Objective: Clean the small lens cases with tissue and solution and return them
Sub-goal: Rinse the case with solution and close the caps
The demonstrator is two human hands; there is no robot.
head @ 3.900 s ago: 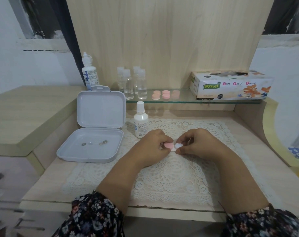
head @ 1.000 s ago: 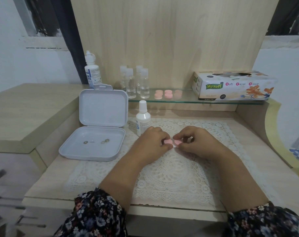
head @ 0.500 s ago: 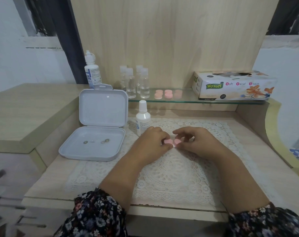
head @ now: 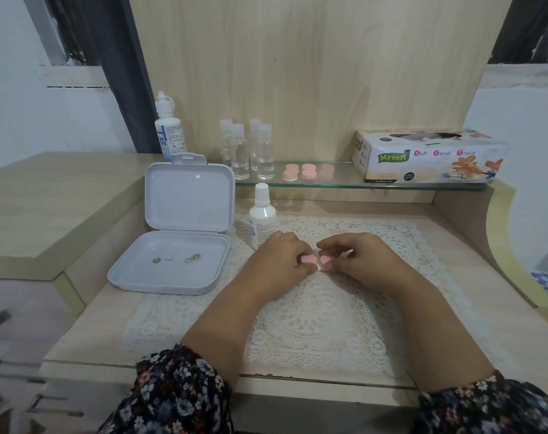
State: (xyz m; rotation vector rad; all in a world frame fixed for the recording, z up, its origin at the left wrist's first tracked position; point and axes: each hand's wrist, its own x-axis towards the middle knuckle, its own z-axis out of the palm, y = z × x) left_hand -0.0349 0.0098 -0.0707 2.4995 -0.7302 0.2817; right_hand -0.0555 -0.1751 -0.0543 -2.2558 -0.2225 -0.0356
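Table point(head: 473, 277) of pale wood, lace mat point(head: 313, 327) spread over it under both hands. Tissue box point(head: 429, 158) on the glass shelf point(head: 338, 180), well beyond the fingers and to their right. White hinged box point(head: 172, 245) open, left of the fingers, a few small lenses lying in its tray. Solution bottle point(head: 262, 216) capped, just behind the left hand point(head: 279, 264). Spare pink cases point(head: 307, 172) on the shelf, straight beyond the fingers. Left hand pinches one end of the small pink lens case point(head: 315, 260); right hand point(head: 363, 261) has fingers curled on the other cap. Case sits between the two sets of fingers, low over the mat. No tissue out. Judgement: cleaning of this case not visibly begun or else finished; return to shelf remains.
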